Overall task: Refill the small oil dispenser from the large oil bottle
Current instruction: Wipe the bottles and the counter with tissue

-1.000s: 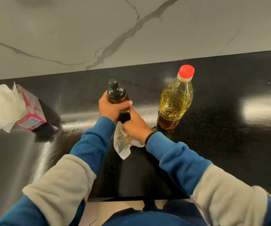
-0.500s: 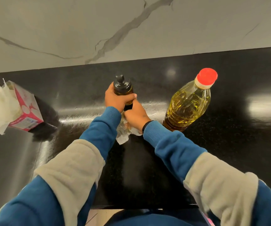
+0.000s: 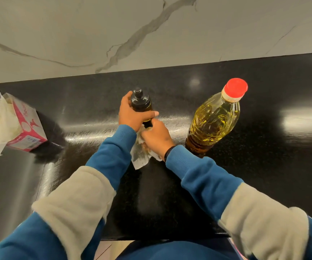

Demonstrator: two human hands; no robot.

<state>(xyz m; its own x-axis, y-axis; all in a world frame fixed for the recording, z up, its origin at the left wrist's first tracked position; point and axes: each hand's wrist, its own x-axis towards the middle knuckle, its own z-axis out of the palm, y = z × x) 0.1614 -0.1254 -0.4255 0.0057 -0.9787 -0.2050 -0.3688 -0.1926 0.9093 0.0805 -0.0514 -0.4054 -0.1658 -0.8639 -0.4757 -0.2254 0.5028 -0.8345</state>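
Observation:
The small oil dispenser (image 3: 141, 102), dark glass with a black pump cap, stands upright on the black counter (image 3: 264, 147). My left hand (image 3: 132, 115) grips its body. My right hand (image 3: 157, 137) holds a crumpled, oil-stained tissue (image 3: 140, 156) against the dispenser's lower side. The large oil bottle (image 3: 213, 121), clear plastic with yellow oil and a closed red cap, stands upright just right of my right hand, untouched.
A pink tissue box (image 3: 25, 126) with white tissues spilling out lies at the left of the counter. A marble wall (image 3: 151, 30) rises behind. The counter's front edge (image 3: 160, 237) is close to my body.
My head has shifted, so the scene sits further right in view. My right hand has moved the tissue slightly along the dispenser's lower side. Both bottles stay in place.

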